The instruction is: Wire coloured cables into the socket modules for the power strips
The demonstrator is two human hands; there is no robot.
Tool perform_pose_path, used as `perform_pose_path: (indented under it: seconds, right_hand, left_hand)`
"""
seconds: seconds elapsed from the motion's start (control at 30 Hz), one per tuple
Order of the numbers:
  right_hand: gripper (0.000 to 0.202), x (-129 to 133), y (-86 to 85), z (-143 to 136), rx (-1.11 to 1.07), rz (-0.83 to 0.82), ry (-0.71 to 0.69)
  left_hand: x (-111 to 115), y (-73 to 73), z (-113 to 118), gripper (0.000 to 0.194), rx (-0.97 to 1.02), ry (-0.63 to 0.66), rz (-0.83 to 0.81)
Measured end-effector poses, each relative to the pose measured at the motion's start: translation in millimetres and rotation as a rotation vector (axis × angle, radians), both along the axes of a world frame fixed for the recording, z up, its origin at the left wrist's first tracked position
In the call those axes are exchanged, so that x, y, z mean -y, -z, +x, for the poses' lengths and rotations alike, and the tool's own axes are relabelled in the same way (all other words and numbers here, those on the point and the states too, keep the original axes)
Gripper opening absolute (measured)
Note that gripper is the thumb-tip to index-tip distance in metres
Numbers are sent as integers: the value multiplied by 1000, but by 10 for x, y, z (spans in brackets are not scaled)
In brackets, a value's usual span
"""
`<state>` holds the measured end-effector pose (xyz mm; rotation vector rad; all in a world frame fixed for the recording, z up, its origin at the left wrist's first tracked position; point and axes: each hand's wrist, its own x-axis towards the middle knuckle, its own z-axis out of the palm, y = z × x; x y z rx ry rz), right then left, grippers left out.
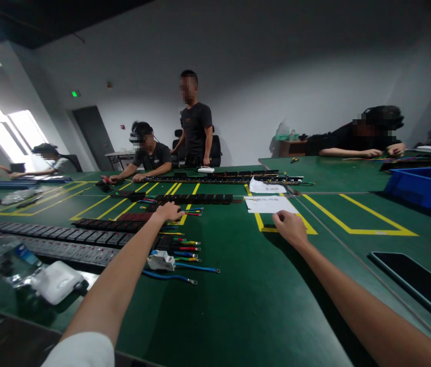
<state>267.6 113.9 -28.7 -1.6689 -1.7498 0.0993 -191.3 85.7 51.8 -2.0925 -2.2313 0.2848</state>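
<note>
My left hand (167, 211) reaches forward over the row of power strips, its fingers stretched out and lying on or just above the end of a dark strip. Coloured wires with ring terminals (194, 214) stick out beside its fingertips. My right hand (290, 227) is loosely curled at the lower edge of a white printed sheet (271, 205); nothing shows between its fingers. Nearer to me lie a long black socket strip (96, 235) and a grey one (70, 250). A white-and-blue breaker (161, 260) with blue wires (200, 268) sits at the grey strip's end.
A clear bottle (6, 257) and a white rounded device (58, 282) lie at left. A dark tablet-like slab (417, 285) and a blue bin (425, 191) are at right. Yellow tape (383, 232) marks the green table (238, 311). Several people work or stand across it.
</note>
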Motion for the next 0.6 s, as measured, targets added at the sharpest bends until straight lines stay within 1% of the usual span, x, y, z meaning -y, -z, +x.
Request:
perform_pose_path:
  seconds: [0.13,0.23,0.3,0.37,0.47,0.53,0.6]
  right_hand:
    - [34,6,4,-7,13,-8,-10]
    - [32,4,7,-15,27,-18,-4]
    - [32,0,8,-18,37,-19,2]
    - [32,-1,5,-19,39,-25,3]
    - [31,8,-9,-19,37,-37,-7]
    - [31,20,-21,-20,31,-39,-18]
    - [31,33,-32,-22,25,-36,-24]
  left_hand:
    - [87,21,-119,70,-9,-165,40]
    - [172,18,-238,72,-12,-247,49]
    - [236,3,-316,70,4,-255,44]
    - [300,-17,-389,68,23,-233,52]
    - [387,-45,-508,63,26,-201,136]
    - [433,-62,-611,61,14,-243,203]
    - [470,-77,-734,64,1,-326,214]
